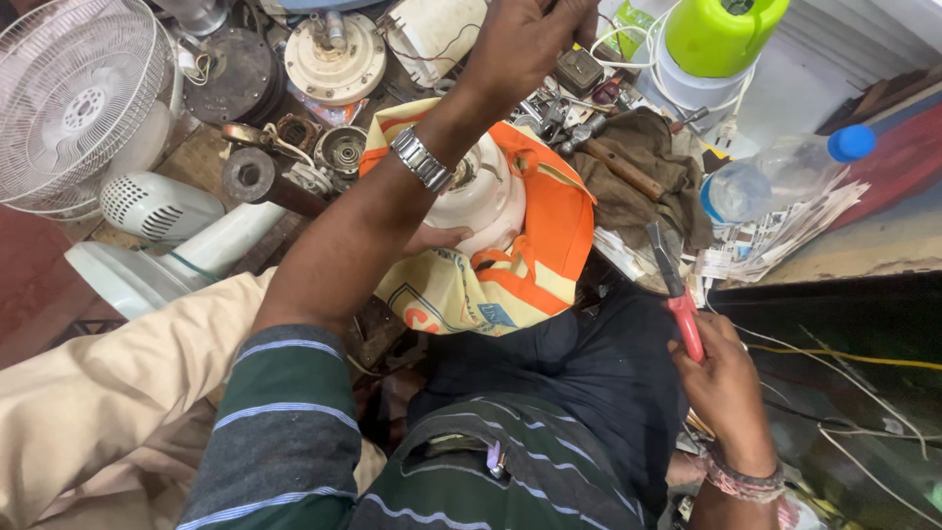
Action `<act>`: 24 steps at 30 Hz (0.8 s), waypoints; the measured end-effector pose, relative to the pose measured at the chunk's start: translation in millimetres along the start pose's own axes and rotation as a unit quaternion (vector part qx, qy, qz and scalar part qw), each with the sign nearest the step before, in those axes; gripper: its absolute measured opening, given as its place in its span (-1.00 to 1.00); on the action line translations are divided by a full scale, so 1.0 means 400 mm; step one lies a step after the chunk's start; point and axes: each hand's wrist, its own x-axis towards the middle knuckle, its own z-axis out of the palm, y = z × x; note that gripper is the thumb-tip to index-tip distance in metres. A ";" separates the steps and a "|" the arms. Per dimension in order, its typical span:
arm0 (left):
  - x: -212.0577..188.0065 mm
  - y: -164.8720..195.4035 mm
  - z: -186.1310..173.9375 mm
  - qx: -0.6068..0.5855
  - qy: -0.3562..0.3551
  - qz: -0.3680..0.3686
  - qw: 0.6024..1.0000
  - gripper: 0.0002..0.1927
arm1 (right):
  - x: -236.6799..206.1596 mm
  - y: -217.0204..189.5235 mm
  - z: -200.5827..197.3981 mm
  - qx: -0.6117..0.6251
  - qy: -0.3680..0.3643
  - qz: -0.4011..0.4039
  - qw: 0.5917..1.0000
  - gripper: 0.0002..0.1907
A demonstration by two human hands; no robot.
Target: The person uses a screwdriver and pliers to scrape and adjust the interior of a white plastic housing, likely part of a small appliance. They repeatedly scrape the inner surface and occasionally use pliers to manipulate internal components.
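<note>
My left hand (530,39) reaches far forward over a cluttered workbench, a metal watch (422,159) on its wrist. Its fingers curl down among small parts next to a small dark box (579,71); what they hold is hidden. Below my forearm a white fan motor (486,196) rests on an orange and yellow cloth bag (549,236). Fingers of another hand (439,238) press against the motor's near side. My right hand (724,383) is low at the right and grips red-handled pliers (677,294), jaws pointing away from me.
A white fan guard (78,98) and fan base (147,255) lie at the left. Motor parts (334,59), a wooden-handled hammer (618,162) on brown cloth, a plastic bottle with a blue cap (785,172), a green and white jar (716,39) and loose wires (844,393) crowd around.
</note>
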 end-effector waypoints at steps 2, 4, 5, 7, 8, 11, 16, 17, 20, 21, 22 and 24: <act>0.000 -0.002 0.000 -0.010 0.005 -0.009 1.000 -0.56 | 0.002 -0.006 -0.006 -0.010 0.004 -0.003 1.000 -0.59; 0.002 -0.006 0.003 -0.035 0.001 -0.025 0.999 -0.56 | 0.006 -0.016 -0.016 -0.027 0.015 -0.010 0.999 -0.59; 0.002 -0.008 0.004 -0.047 -0.001 -0.034 0.998 -0.56 | 0.008 -0.022 -0.021 -0.035 0.020 -0.014 0.999 -0.59; 0.004 -0.010 0.005 -0.070 -0.010 -0.027 0.997 -0.56 | 0.012 -0.035 -0.032 -0.024 0.017 0.013 0.999 -0.60; 0.005 -0.011 0.005 -0.081 -0.015 -0.025 0.996 -0.57 | 0.014 -0.041 -0.036 -0.019 0.014 0.027 0.999 -0.61; 0.005 -0.006 0.005 -0.042 -0.015 -0.051 0.998 -0.53 | 0.019 -0.050 -0.043 0.010 0.020 0.026 0.999 -0.62; 0.007 -0.005 0.007 -0.018 -0.016 -0.021 0.999 -0.54 | 0.018 -0.041 -0.045 0.010 0.009 0.043 0.999 -0.62; 0.007 -0.006 0.006 -0.010 -0.014 -0.029 0.999 -0.54 | 0.017 -0.039 -0.046 0.007 0.009 0.038 0.999 -0.61; 0.004 -0.013 0.006 -0.010 -0.016 -0.018 1.000 -0.53 | 0.018 -0.035 -0.042 0.002 0.004 0.041 0.999 -0.59; 0.004 -0.016 0.007 -0.005 -0.017 -0.041 0.999 -0.53 | 0.023 -0.037 -0.041 -0.008 0.012 0.009 1.000 -0.59; 0.005 -0.018 0.009 0.000 -0.018 -0.063 0.998 -0.53 | 0.030 -0.041 -0.040 -0.017 0.020 -0.024 0.999 -0.58; 0.009 -0.020 0.016 -0.009 -0.029 -0.079 0.996 -0.54 | 0.048 -0.057 -0.047 0.004 0.028 -0.019 0.999 -0.55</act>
